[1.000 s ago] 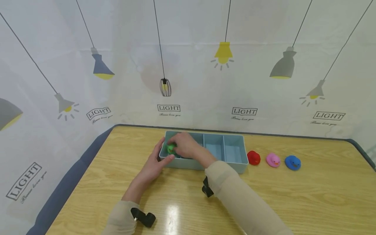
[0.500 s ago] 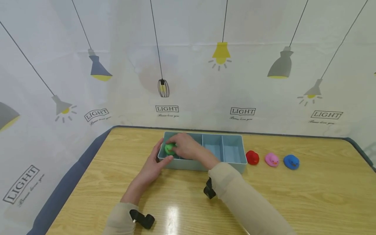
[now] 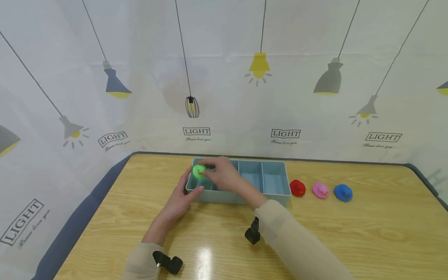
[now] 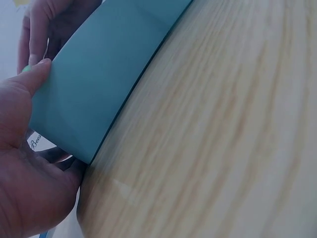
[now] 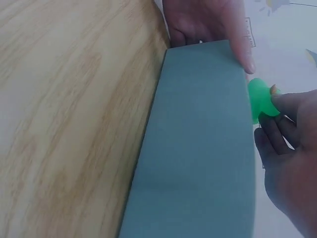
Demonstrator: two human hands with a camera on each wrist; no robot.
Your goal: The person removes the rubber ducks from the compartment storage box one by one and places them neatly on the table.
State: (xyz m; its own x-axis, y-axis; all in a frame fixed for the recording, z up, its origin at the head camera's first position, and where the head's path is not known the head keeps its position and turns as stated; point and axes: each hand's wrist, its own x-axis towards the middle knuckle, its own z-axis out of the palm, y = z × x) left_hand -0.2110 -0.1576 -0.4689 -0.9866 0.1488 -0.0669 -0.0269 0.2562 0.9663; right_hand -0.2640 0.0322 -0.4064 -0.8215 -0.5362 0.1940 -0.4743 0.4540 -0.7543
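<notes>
A green rubber duck (image 3: 198, 171) is pinched between the thumb and fingers of my right hand (image 3: 225, 175), over the leftmost compartment of a blue-grey divided box (image 3: 231, 197). In the right wrist view the duck (image 5: 259, 97) shows above the box's rim, its beak by the thumb. My left hand (image 3: 177, 203) grips the box's left end. Its thumb lies at the front rim and its fingers run along the end wall, partly hidden behind the box in the left wrist view. The right forearm crosses in front of part of the box.
Right of the box, a red duck (image 3: 297, 188), a pink duck (image 3: 320, 190) and a blue duck (image 3: 343, 192) sit in a row on the wooden table (image 3: 315, 237). Behind the table's dark edge hangs a white cloth (image 3: 231, 101) printed with lamps.
My right hand has raised the green duck from low in the left compartment to about rim height. The left hand keeps its grip on the box. The head view has shifted slightly.
</notes>
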